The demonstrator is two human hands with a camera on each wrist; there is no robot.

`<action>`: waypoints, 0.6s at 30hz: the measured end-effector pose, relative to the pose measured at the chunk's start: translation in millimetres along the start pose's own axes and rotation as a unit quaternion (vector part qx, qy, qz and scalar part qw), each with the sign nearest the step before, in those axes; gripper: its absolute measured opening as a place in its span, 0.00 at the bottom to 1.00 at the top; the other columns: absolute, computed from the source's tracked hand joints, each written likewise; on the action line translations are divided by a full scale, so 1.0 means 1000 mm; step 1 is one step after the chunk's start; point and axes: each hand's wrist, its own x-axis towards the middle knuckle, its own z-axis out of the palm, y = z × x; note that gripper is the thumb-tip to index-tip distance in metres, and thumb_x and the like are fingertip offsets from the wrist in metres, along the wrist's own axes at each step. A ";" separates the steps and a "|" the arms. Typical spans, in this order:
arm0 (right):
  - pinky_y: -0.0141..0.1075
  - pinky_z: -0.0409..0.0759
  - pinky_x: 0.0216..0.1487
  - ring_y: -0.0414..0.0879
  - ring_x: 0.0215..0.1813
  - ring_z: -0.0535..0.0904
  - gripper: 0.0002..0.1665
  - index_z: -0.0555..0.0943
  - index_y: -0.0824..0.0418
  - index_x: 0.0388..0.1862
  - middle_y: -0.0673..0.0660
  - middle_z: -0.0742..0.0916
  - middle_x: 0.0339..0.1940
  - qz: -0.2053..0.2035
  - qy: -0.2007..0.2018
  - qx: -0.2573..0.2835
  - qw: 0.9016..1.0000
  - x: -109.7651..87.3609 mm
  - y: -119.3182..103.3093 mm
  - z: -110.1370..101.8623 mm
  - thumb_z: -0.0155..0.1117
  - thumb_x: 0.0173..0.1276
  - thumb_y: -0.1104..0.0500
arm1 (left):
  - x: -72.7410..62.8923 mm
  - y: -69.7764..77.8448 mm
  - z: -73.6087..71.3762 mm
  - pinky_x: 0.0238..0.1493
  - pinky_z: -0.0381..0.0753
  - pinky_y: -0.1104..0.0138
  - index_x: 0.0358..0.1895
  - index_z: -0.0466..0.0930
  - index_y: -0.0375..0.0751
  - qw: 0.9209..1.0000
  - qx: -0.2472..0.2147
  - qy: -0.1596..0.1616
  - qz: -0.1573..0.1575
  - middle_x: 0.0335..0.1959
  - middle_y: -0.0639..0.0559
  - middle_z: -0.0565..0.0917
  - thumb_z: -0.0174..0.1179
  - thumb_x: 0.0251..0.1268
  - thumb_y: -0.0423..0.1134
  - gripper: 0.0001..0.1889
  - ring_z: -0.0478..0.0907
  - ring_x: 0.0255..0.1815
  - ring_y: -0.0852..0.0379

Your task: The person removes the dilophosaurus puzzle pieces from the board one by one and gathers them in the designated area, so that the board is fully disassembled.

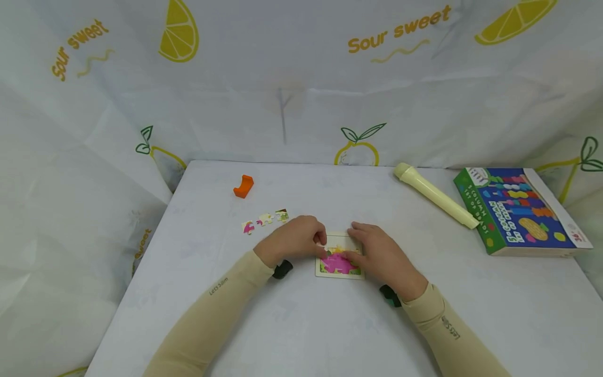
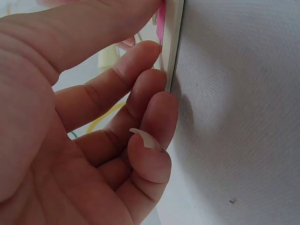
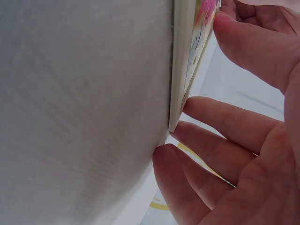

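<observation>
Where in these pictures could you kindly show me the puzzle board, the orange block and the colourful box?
Puzzle board (image 1: 337,241): head view, on its bare cream upper part.
Orange block (image 1: 243,188): head view, on the middle of its body.
Colourful box (image 1: 523,212): head view, on its printed top face.

Beige sleeves (image 1: 207,314), dark "Lets Slim" lettering (image 1: 219,286); black wrist pieces (image 1: 282,269), right one showing green.
</observation>
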 end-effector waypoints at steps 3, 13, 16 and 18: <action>0.62 0.74 0.77 0.68 0.78 0.75 0.37 0.80 0.71 0.71 0.69 0.80 0.77 0.004 0.000 -0.002 1.000 -0.001 -0.001 0.000 0.78 0.71 0.50 | -0.001 0.003 0.000 0.42 0.78 0.68 0.36 0.87 0.51 1.000 0.005 -0.005 -0.006 0.34 0.57 0.84 0.79 0.64 0.47 0.09 0.78 0.39 0.59; 0.61 0.73 0.78 0.67 0.79 0.74 0.38 0.80 0.70 0.71 0.68 0.79 0.78 0.020 -0.002 0.009 1.000 -0.002 -0.002 0.002 0.79 0.70 0.50 | -0.003 0.007 0.003 0.41 0.78 0.67 0.33 0.87 0.52 1.000 0.001 -0.008 -0.025 0.32 0.58 0.84 0.78 0.65 0.47 0.09 0.77 0.39 0.59; 0.61 0.73 0.78 0.67 0.79 0.74 0.38 0.81 0.70 0.71 0.68 0.80 0.78 0.018 0.002 0.006 1.000 -0.002 -0.002 0.003 0.79 0.70 0.51 | -0.003 0.006 0.004 0.40 0.78 0.67 0.33 0.86 0.52 1.000 0.002 -0.003 -0.024 0.32 0.58 0.83 0.78 0.65 0.46 0.09 0.77 0.38 0.59; 0.61 0.73 0.78 0.67 0.78 0.75 0.38 0.81 0.70 0.71 0.68 0.80 0.77 0.015 0.006 0.005 1.000 -0.002 -0.002 0.002 0.80 0.70 0.51 | -0.003 0.006 0.004 0.40 0.78 0.67 0.34 0.85 0.52 1.000 -0.001 0.000 -0.023 0.32 0.58 0.83 0.78 0.64 0.46 0.09 0.77 0.37 0.59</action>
